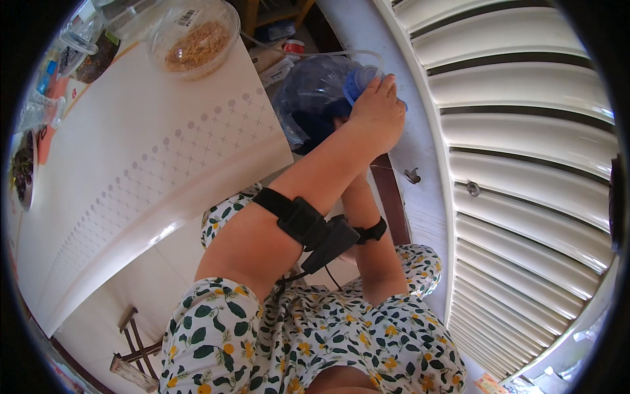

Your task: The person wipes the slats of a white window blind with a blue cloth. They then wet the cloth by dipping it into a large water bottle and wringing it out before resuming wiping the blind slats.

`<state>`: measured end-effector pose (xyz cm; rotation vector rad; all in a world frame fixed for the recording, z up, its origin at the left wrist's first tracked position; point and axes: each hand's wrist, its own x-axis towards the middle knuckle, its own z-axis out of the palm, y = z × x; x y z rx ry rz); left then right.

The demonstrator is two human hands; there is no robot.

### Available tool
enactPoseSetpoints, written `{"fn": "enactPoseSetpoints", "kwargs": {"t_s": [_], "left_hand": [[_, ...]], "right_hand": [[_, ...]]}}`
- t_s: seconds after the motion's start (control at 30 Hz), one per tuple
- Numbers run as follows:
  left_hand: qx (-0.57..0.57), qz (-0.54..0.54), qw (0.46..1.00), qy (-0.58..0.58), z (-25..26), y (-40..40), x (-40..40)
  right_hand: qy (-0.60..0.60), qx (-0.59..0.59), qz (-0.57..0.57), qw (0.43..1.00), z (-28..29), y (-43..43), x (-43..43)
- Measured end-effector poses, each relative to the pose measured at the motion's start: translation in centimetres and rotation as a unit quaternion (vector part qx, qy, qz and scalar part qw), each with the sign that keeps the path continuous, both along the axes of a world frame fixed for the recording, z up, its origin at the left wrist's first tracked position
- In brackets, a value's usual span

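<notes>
A large clear bluish plastic water jug (315, 79) lies or leans beside the table corner, with a blue cap fitting (353, 83) at its upper right. A whitish flexible tube (339, 52) runs from the fitting toward the left. My left hand (378, 111) is wrapped over the fitting, its fingertips at the far side. Behind my left forearm, my right hand (340, 121) is mostly hidden; only a little of it shows near a dark blue part (317, 118) against the jug. What its fingers do is not visible.
At left stands a white patterned table (123, 123) holding a clear tub of brown crumbly food (199, 47), jars and a dish of dark fruit (23, 170). A white slatted radiator or shutter (512, 128) borders the right. A wooden stool (135, 349) is at lower left.
</notes>
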<state>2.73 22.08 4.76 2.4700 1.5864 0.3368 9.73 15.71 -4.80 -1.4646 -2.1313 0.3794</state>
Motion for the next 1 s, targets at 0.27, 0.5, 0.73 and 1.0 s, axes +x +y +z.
{"fn": "enactPoseSetpoints", "kwargs": {"t_s": [0.27,0.5,0.73,1.0], "left_hand": [[-0.002,0.030,0.999,0.025,0.1,0.2,1.0],[-0.005,0.029,0.999,0.034,0.1,0.2,0.5],[-0.027,-0.027,0.999,0.005,0.2,0.4,-1.0],[-0.021,-0.018,1.000,-0.006,-0.3,0.3,-0.5]], "right_hand": [[-0.062,0.065,0.061,0.994,-1.7,0.3,3.1],[-0.124,0.188,0.088,0.970,1.8,5.9,-8.6],[-0.140,0.144,0.100,0.974,1.8,6.1,-8.6],[-0.066,0.177,0.095,0.978,-0.4,0.7,-1.6]]}}
